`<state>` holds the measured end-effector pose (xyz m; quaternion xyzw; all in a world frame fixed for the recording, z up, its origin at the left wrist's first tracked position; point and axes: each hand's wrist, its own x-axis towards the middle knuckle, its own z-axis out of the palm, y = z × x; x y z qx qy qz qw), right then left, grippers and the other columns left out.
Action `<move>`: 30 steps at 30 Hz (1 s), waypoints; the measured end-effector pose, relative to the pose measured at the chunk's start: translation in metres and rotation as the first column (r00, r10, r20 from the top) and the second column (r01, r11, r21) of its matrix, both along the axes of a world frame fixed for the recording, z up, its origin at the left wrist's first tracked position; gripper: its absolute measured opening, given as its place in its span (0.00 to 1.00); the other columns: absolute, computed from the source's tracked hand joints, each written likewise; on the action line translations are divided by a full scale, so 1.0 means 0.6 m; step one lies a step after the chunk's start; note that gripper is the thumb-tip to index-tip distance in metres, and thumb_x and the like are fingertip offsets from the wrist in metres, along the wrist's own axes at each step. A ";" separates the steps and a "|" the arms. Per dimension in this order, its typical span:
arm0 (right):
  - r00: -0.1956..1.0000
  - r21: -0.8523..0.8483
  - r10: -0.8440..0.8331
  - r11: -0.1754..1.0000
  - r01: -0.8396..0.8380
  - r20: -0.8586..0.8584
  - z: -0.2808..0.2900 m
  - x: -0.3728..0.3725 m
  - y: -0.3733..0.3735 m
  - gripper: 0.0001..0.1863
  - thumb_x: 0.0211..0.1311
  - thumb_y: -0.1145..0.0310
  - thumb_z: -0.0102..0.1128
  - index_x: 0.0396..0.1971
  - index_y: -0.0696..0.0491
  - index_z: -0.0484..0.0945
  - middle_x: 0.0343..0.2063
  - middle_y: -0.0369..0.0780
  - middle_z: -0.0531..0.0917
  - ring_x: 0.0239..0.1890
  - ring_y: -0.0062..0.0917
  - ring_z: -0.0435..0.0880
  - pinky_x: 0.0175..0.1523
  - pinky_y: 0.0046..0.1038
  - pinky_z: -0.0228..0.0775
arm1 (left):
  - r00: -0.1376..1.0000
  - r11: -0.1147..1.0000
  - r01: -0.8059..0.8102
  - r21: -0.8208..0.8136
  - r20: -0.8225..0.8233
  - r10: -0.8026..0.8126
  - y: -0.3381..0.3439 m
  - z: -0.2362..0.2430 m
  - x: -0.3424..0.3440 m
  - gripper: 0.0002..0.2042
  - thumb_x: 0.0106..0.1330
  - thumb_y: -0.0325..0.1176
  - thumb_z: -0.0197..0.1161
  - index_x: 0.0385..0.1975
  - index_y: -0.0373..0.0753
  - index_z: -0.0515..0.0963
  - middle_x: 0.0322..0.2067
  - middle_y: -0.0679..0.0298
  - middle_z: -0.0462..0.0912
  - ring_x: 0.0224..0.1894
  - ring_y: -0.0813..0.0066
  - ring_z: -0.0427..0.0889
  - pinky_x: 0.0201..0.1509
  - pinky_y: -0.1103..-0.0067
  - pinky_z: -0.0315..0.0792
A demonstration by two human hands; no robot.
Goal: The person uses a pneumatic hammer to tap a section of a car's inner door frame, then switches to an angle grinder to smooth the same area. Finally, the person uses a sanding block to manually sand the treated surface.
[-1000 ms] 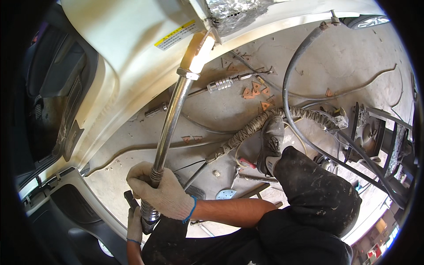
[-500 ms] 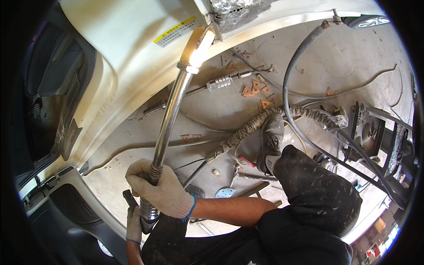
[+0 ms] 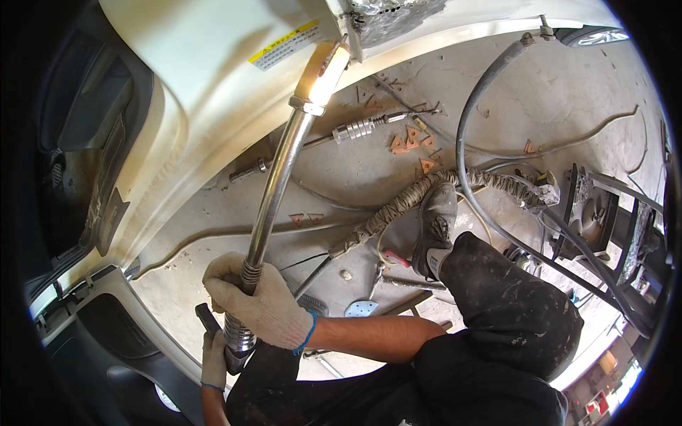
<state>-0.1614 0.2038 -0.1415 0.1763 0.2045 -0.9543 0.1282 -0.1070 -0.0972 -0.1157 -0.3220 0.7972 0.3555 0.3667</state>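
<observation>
A long chrome slide hammer (image 3: 278,186) runs from my lap up to the white car body panel (image 3: 234,50). Its brightly glinting end (image 3: 323,77), beyond a hex nut, lies against or just in front of the panel's edge beside a yellow-and-white label (image 3: 285,44). My right hand (image 3: 259,298), in a pale knitted glove with a blue cuff, is closed round the ribbed lower part of the shaft. Lower left, my gloved left hand (image 3: 214,361) is closed at the black handle (image 3: 206,321); the shaft's lower end hides part of its fingers.
A second slide hammer (image 3: 354,130) and several copper-coloured triangular tabs (image 3: 405,140) lie on the concrete floor. A cloth-wrapped cable (image 3: 405,204) passes by my shoe (image 3: 436,227). A thick grey hose (image 3: 463,124) arches at right, near a metal frame (image 3: 593,213). The open car door (image 3: 117,323) stands at left.
Almost nothing differs. The slide hammer's bright end appears shifted very slightly right along the panel; both hands keep their hold.
</observation>
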 end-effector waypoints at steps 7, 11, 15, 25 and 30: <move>0.999 0.050 -0.035 0.998 0.035 0.002 0.011 -0.001 -0.001 0.07 0.66 0.70 0.55 0.35 0.59 0.75 0.22 0.33 0.74 0.27 0.15 0.73 0.33 0.22 0.68 | 1.000 1.000 0.002 -0.001 -0.003 -0.002 0.003 0.002 -0.002 0.25 0.72 0.47 0.52 0.58 0.31 0.66 0.47 0.58 0.76 0.48 0.71 0.76 0.52 0.74 0.71; 1.000 0.058 -0.030 0.998 0.029 0.009 0.012 -0.003 0.002 0.08 0.66 0.69 0.55 0.35 0.59 0.75 0.22 0.33 0.74 0.26 0.15 0.72 0.33 0.21 0.68 | 1.000 1.000 0.013 -0.011 0.004 -0.013 -0.001 0.001 -0.001 0.26 0.72 0.48 0.53 0.57 0.31 0.66 0.46 0.58 0.75 0.47 0.72 0.75 0.51 0.74 0.71; 1.000 0.056 -0.013 0.998 0.012 0.009 0.008 -0.003 0.001 0.08 0.66 0.69 0.55 0.35 0.59 0.75 0.22 0.33 0.74 0.26 0.15 0.72 0.32 0.21 0.68 | 1.000 1.000 0.001 -0.016 0.006 -0.001 -0.003 -0.001 -0.002 0.25 0.72 0.47 0.53 0.57 0.30 0.66 0.45 0.58 0.75 0.45 0.72 0.74 0.51 0.75 0.70; 1.000 0.026 0.003 1.000 -0.003 -0.008 0.005 -0.003 0.006 0.07 0.67 0.69 0.58 0.37 0.58 0.77 0.25 0.33 0.77 0.29 0.14 0.76 0.36 0.19 0.70 | 1.000 1.000 -0.020 -0.003 -0.005 0.020 0.001 -0.002 -0.003 0.25 0.71 0.47 0.55 0.57 0.31 0.66 0.44 0.59 0.76 0.44 0.73 0.75 0.50 0.75 0.71; 1.000 0.035 0.006 0.999 -0.005 -0.016 0.009 -0.004 0.010 0.07 0.67 0.69 0.57 0.37 0.58 0.78 0.25 0.33 0.77 0.29 0.14 0.76 0.36 0.20 0.70 | 0.999 0.998 -0.038 -0.041 -0.011 0.038 0.007 -0.001 -0.004 0.23 0.71 0.46 0.55 0.55 0.32 0.67 0.42 0.60 0.76 0.43 0.74 0.74 0.49 0.76 0.71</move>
